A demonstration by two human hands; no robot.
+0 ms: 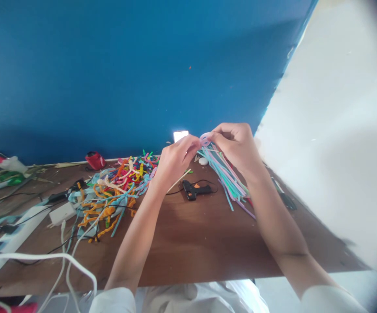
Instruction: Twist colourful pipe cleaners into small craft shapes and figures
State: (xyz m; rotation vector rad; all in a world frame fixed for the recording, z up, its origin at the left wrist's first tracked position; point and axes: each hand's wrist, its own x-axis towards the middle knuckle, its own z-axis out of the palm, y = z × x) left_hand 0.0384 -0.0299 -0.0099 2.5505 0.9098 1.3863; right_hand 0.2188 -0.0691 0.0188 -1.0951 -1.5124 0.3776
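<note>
A small looped piece of light purple pipe cleaner [205, 139] is held up between my two hands, above the back of the table. My left hand [179, 157] pinches its left side with thumb and fingers. On the other side, the thumb and forefinger of my right hand [236, 143] close on its edge. Below my right hand lies a bundle of straight pipe cleaners [226, 174] in mint, pink and lilac. A black hot glue gun [195, 190] rests on the wood between my forearms.
Tangled coloured pipe cleaners [110, 202] cover the table's left part. Beyond them are a white power strip [15, 243], a white adapter [62, 213] and loose cables. A lit phone [180, 135] stands by the blue wall [126, 78]. A red pouch [95, 161] sits at the back left.
</note>
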